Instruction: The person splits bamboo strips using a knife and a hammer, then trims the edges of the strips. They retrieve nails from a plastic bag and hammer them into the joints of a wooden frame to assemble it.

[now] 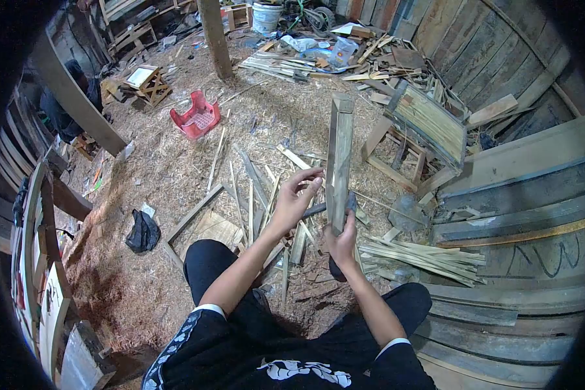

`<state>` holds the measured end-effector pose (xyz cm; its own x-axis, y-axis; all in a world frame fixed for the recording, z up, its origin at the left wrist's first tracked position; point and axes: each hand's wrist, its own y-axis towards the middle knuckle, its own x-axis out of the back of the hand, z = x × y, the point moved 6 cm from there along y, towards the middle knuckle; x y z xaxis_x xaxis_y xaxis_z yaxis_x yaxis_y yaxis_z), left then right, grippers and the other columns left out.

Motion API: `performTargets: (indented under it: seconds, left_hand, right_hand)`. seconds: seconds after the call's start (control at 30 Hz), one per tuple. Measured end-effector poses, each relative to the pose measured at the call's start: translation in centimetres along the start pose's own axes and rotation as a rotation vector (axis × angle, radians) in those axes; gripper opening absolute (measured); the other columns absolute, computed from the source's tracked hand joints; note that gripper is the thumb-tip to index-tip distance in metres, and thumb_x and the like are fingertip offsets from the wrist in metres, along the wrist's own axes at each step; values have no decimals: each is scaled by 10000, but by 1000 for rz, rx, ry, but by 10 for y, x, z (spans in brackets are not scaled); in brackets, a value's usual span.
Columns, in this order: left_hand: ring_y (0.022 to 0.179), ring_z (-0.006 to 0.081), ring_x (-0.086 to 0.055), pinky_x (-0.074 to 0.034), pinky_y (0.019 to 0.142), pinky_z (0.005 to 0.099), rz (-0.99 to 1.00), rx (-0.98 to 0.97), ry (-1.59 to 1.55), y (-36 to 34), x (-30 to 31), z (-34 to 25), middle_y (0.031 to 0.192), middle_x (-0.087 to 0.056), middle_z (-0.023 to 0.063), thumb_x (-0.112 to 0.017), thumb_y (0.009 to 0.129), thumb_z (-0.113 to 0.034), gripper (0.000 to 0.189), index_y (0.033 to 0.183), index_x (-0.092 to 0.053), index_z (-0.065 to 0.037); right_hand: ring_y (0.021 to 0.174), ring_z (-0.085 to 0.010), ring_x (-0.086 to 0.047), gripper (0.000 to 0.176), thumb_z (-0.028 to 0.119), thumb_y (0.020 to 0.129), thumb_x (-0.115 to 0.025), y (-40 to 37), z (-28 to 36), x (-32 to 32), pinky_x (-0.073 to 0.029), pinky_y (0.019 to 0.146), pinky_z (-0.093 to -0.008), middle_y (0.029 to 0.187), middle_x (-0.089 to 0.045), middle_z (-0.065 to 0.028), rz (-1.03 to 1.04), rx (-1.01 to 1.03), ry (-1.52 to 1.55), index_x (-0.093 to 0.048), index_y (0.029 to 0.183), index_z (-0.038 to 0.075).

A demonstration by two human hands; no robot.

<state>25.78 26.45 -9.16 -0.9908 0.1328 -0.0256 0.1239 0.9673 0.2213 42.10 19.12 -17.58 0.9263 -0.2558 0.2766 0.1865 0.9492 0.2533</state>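
Upright in front of me stands a long wooden piece (342, 156), which looks like strips set together with a dark gap along its left side. Around its lower end my right hand (342, 246) is closed. My left hand (296, 200) is just left of the wood, fingers loosely bent, thumb and forefinger slightly apart; I see nothing held in it. Behind the wood, a dark bar (316, 209) runs across, with a dark rounded end (351, 201) showing at the right; it may be a hammer, but the wood hides its middle.
Shavings and loose strips cover the floor. A bundle of thin strips (422, 257) lies right of my knee, an L-shaped wooden frame (187, 224) to the left. Beyond are a broken red plastic stool (196, 117), a black bag (143, 231), a glazed wooden frame (429, 123) and a post (215, 39).
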Motion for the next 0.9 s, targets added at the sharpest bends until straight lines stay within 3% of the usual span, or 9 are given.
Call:
performTargets:
  seconds: [0.07,0.3,0.37,0.5,0.57,0.63,0.7,0.8,0.9]
  left_hand:
    - [1130,207,-616,-471,995,344,11,-28,14,0,1,-4,1187,-663,135,-655,964,-227,346,1253,-659,-36]
    - [1394,341,-384,-320,1142,475,-134,-378,415,-5,21,-58,1474,-427,175,-688,930,-254,582,1446,-478,-84]
    - [1449,345,-304,-280,1169,484,-226,-531,553,-3,36,-75,1543,-351,168,-677,926,-243,627,1480,-427,-89]
    - [1496,357,-218,-175,1206,515,-186,-614,676,12,49,-113,1616,-227,185,-694,908,-290,707,1509,-382,-88]
    - [1485,353,-264,-132,1214,502,-226,-681,654,22,59,-143,1588,-321,166,-736,864,-384,760,1495,-421,-100]
    - [1469,338,-321,-106,1218,483,71,-649,873,31,55,-149,1515,-458,131,-763,788,-483,798,1455,-498,-133]
    - [1363,327,-454,-218,1179,473,45,-683,876,31,57,-145,1349,-600,92,-788,730,-490,727,1341,-614,-137]
    - [1110,280,-539,-405,994,442,18,-661,682,28,67,-131,1130,-603,72,-833,717,-342,516,1165,-709,-119]
    - [1106,287,-542,-418,984,431,101,-615,796,24,75,-112,1117,-594,84,-836,704,-313,525,1186,-705,-153]
  right_hand:
    - [764,-205,-631,430,74,818,-639,-2,3,5,-513,696,-357,871,-633,-111,-83,70,94,-505,1208,-49]
    - [736,-162,-605,390,237,921,-641,-11,16,-2,-486,614,-320,863,-623,-106,-66,210,126,-505,1163,-37]
    - [831,-149,-564,353,223,905,-644,-14,3,-9,-472,733,-317,890,-563,-78,-26,138,114,-488,1107,-20]
    - [681,-197,-588,392,309,911,-641,-13,20,-30,-471,577,-355,823,-597,-110,-45,312,64,-530,1088,-23]
    - [656,-192,-582,348,300,907,-627,-15,22,-41,-464,563,-347,781,-574,-99,1,367,38,-530,1062,3]
    - [626,-172,-583,332,279,895,-634,-18,-3,-50,-465,553,-321,750,-580,-69,39,334,25,-528,1074,20]
    - [625,-148,-584,331,275,879,-651,-19,-31,-64,-472,563,-306,730,-577,-34,168,3,270,-519,1065,36]
    - [648,-150,-574,328,311,901,-641,-19,-34,-69,-478,589,-321,746,-559,-26,209,130,163,-511,1061,56]
    - [718,-211,-603,417,401,939,-618,-12,-37,-71,-495,646,-375,802,-578,-72,276,73,92,-512,1123,42]
